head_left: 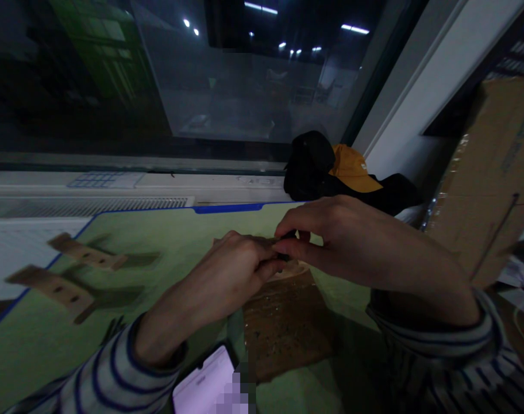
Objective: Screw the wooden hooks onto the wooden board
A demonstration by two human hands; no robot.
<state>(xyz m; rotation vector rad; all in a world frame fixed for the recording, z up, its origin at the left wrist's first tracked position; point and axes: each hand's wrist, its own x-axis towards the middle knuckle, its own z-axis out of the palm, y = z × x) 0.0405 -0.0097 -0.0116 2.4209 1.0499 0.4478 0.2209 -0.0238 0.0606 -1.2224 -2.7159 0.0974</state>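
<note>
My left hand [227,276] is curled shut around the end of a wooden piece [288,310] that stands on the green mat [167,241]. My right hand [331,236] meets it from the right, its thumb and fingers pinched on a small dark part [289,235] at the top of the wood. What that part is cannot be made out in the dim light. Both wrists wear striped sleeves.
Two wooden legs with holes [87,253] [57,290] lie at the mat's left. A lit phone [208,382] lies near the front edge. A black bag with an orange cap [352,169] sits at the back by the window. A cardboard box [490,178] stands at right.
</note>
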